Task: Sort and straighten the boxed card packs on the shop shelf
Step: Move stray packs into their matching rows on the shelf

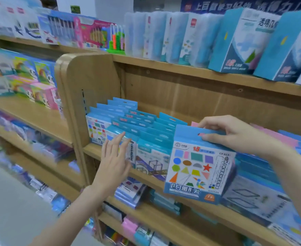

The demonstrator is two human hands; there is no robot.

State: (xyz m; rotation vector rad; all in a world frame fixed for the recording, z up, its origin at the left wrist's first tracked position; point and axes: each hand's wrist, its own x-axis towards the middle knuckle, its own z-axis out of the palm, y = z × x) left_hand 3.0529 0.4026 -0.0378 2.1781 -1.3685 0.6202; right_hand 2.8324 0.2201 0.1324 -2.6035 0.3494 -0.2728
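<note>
Head view: right hand point(233, 134) pinches the shapes pack point(199, 167) by its top; left hand point(114, 157), fingers straight and holding nothing, should part the blue row point(137, 125) squarely.

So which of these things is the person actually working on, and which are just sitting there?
Part of the job:
shapes pack, gripped by the right hand
blue packs in rows, by the open left hand
shelf

Just sitting there:
abacus
tall blue boxes
pink boxes
</note>
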